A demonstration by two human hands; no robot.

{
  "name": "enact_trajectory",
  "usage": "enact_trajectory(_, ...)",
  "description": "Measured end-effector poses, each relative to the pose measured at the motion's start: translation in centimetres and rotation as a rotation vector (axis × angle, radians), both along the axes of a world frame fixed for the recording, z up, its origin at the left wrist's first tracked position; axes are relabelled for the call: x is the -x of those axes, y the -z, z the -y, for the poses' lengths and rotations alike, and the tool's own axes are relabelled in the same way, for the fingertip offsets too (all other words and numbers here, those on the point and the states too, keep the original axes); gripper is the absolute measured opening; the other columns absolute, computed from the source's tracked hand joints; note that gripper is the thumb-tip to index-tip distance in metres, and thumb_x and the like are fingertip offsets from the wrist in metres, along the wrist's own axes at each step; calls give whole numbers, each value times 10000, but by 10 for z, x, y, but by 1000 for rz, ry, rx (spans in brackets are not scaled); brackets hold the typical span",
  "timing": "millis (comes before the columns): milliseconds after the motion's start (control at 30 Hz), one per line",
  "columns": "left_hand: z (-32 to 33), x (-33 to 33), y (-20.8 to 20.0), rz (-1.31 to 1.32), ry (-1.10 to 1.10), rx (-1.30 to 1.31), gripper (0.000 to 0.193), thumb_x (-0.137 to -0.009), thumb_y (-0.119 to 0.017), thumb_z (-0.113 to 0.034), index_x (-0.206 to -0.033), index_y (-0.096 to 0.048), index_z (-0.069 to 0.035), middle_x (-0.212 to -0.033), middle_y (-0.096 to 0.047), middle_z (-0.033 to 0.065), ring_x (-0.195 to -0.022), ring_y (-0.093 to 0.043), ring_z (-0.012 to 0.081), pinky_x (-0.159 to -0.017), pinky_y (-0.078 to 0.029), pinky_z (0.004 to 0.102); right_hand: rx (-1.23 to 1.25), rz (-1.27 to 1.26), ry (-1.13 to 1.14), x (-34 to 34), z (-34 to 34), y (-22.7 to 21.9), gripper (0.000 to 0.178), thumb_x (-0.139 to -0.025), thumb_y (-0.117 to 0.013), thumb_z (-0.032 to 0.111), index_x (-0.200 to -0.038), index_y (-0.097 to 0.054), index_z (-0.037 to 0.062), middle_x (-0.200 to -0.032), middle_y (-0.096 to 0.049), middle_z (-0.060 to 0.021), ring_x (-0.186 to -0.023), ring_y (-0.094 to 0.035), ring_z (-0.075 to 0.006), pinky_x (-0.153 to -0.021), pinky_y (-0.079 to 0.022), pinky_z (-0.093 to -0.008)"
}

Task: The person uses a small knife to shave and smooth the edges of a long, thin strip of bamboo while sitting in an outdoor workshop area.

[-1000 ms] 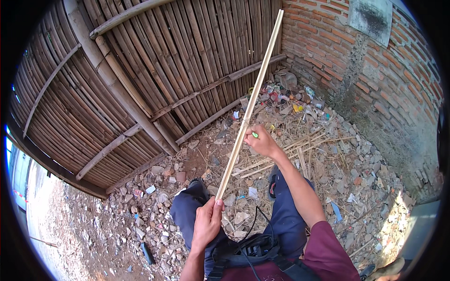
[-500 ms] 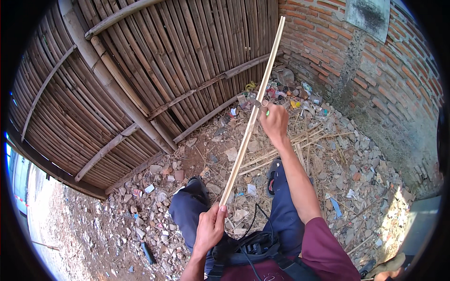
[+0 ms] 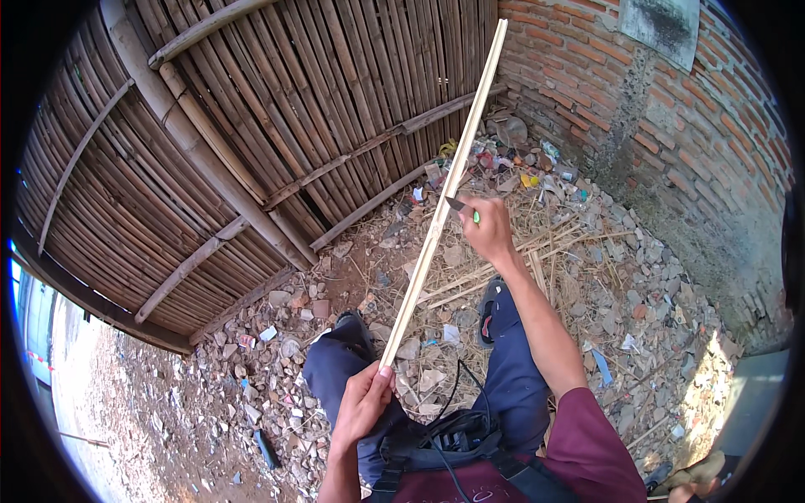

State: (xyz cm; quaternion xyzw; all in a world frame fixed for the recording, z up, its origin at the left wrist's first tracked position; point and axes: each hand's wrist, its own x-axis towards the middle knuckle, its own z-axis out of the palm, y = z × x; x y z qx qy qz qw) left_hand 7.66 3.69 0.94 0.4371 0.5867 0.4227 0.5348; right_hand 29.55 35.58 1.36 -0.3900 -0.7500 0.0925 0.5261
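Observation:
A long, pale split-bamboo strip (image 3: 432, 237) slants up and away from my lap toward the corner of the walls. Its near end sits in my left hand (image 3: 364, 401), fingers closed round it and thumb on top. My right hand (image 3: 488, 228) grips a knife (image 3: 457, 204) with a dark blade and a bit of bright green at the handle. The blade points left, with its tip at or very near the strip's right edge, about midway along. Whether it touches the bamboo I cannot tell.
A bamboo-slat wall (image 3: 335, 101) rises ahead on the left, a brick wall (image 3: 570, 75) on the right. Rubble and litter (image 3: 285, 344) cover the ground. Several loose bamboo strips (image 3: 537, 251) lie beyond my feet. A black bag (image 3: 457, 444) rests at my waist.
My right hand and the knife have come down and nearer along the strip. The left hand has shifted slightly left and down, and the strip's near end with it.

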Motion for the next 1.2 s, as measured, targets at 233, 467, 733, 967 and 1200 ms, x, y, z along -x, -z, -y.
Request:
enact_trajectory(233,-1,-6,-6,-180,-36,-74,412,-1170,-486,-304,-881,-575,-23,-650,-483,2,-576,-417,94,-543,-362,308,-5,167,-50,15,18,-6,115,-865,-645,107,-796,-725,63,-612,-656,-198,-576,-684,-376,-569,-515,-507)
enact_trajectory(467,19,-5,-16,-377,24,-64,405,-1160,-491,-273,-870,-569,-1,-594,-492,61,-549,-448,139,-551,-385,352,-85,168,98,-2,-9,-5,221,-937,-600,101,-756,-725,92,-492,-604,-96,-398,-577,-182,-400,-429,-376)
enact_trajectory(733,41,5,-14,-381,-1,-18,396,-1150,-514,-266,-852,-564,-11,-590,-490,58,-545,-462,127,-541,-376,354,279,75,327,-13,-45,-5,223,-985,-633,151,-909,-817,51,-660,-714,-173,-543,-692,-273,-495,-505,-431)
enact_trajectory(967,74,25,7,-314,42,147,385,-1142,-526,-264,-862,-600,-10,-592,-531,47,-551,-508,125,-542,-404,340,417,-221,322,-95,-113,62,178,-908,-545,94,-873,-704,22,-728,-669,-37,-484,-476,-175,-471,-381,-376)
enact_trajectory(1200,49,27,20,-346,-79,13,394,-1151,-519,-281,-857,-589,-28,-593,-482,-14,-537,-426,70,-506,-336,295,1084,-668,-616,-27,-27,-4,366,-1005,-581,236,-1283,-680,20,-993,-740,-91,-456,-280,1,-408,-235,-190)
